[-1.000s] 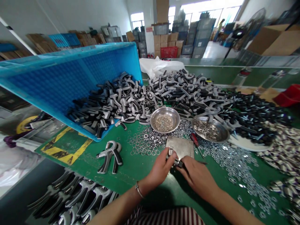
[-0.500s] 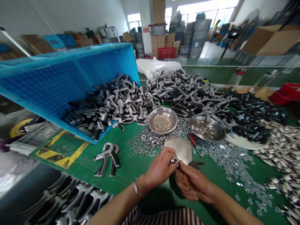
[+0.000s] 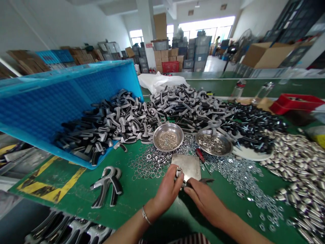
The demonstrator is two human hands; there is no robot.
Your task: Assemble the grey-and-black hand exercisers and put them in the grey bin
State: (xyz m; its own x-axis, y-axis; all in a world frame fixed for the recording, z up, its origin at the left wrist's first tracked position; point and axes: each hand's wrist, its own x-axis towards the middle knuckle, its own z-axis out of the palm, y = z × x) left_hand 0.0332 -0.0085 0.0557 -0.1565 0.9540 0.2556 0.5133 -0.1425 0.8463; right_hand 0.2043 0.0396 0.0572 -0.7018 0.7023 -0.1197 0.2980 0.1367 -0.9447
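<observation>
My left hand (image 3: 169, 184) is closed around a small shiny metal cylinder (image 3: 178, 171), whose end sticks up past the fingers. Close beside it, my right hand (image 3: 203, 198) has its fingers curled inward, with a dark bit at the fingertips that I cannot make out. Both hands are just in front of a flat metal plate (image 3: 189, 166). A dark, pointed tool (image 3: 207, 180) shows beyond my right knuckles, partly hidden. A red-handled screwdriver (image 3: 200, 155) lies by the plate's right edge. An assembled hand grip with a spring (image 3: 109, 186) stands on the green table to the left.
A tipped blue crate (image 3: 101, 81) spills grey-black handles (image 3: 177, 101). Two steel bowls (image 3: 156, 144) (image 3: 230, 149) hold small pins. Loose rings (image 3: 149, 169), nuts (image 3: 243, 183) and metal cylinders (image 3: 299, 159) cover the table around the hands. A red bin (image 3: 294, 103) stands at the back right.
The view has tilted up and turned to the right. My right hand has turned back-up, its fingers now curled under. The left hand still grips the metal cylinder.
</observation>
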